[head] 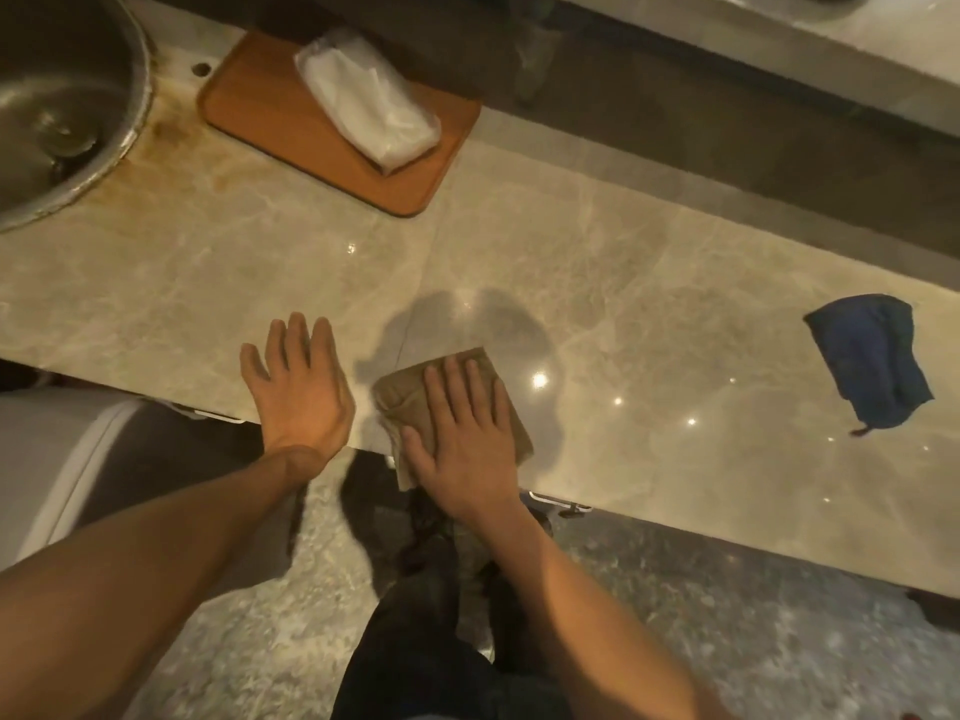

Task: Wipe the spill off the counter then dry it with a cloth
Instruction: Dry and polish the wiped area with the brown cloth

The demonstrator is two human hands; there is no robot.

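Observation:
A folded brown cloth (402, 394) lies on the beige marble counter (649, 314) at its front edge, one corner hanging over. My right hand (462, 439) presses flat on top of it, fingers spread. A darker wet-looking patch (467, 319) spreads on the counter just beyond the cloth. To the left of the cloth, my left hand (296, 387) rests palm down on the bare counter, fingers apart, holding nothing. A crumpled blue cloth (867, 361) lies on the counter far to the right.
A round metal sink (62, 111) sits at the back left, with brown stains around its rim. An orange tray (260, 101) behind the hands carries a plastic-wrapped tissue pack (363, 101). A white toilet (57, 459) stands below the counter's left end.

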